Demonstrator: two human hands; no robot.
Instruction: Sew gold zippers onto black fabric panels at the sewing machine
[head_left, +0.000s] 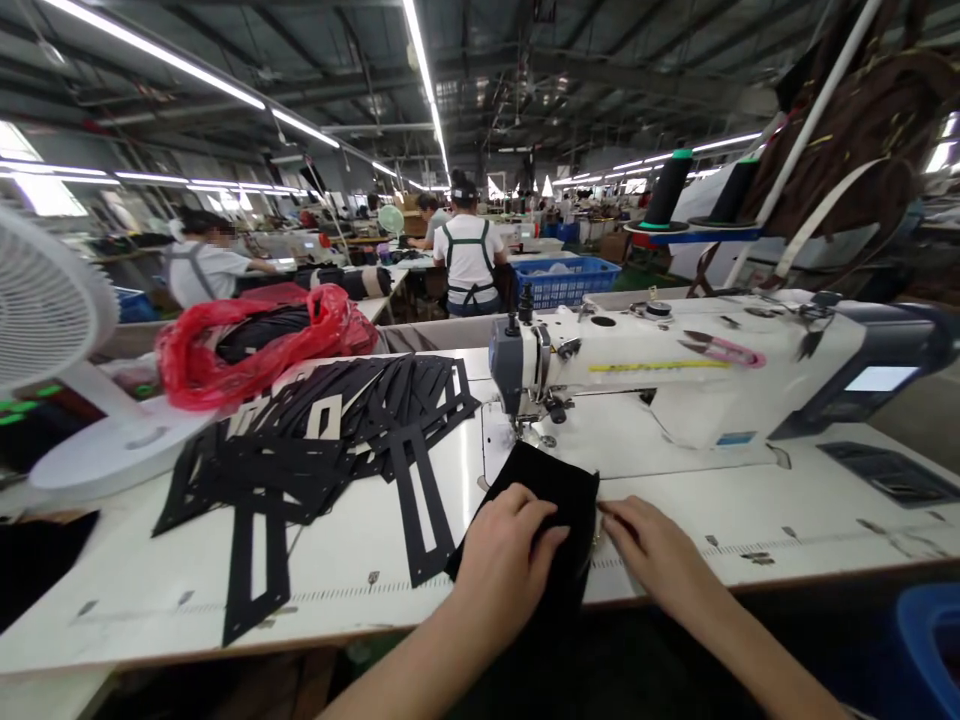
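A piece of black fabric (559,480) lies on the white sewing table in front of the needle, its lower part hanging over the front edge. My left hand (506,550) rests on it with fingers curled and thumb near the index finger, gripping the cloth. At the fabric's right edge, the fingertips of my right hand (652,545) are pinched together; something small and gold-coloured shows beside them. The fabric's far edge is close to the presser foot (523,428) of the sewing machine (622,360); whether it lies under the foot I cannot tell.
Left of the machine lies a heap of black cut frame-shaped pieces (292,470). Behind it is a red plastic bag (337,325), with a white fan (112,430) at far left. Pink-handled thread snips (724,348) lie on the machine arm. Thread cones (667,190) stand behind. Other people work farther back.
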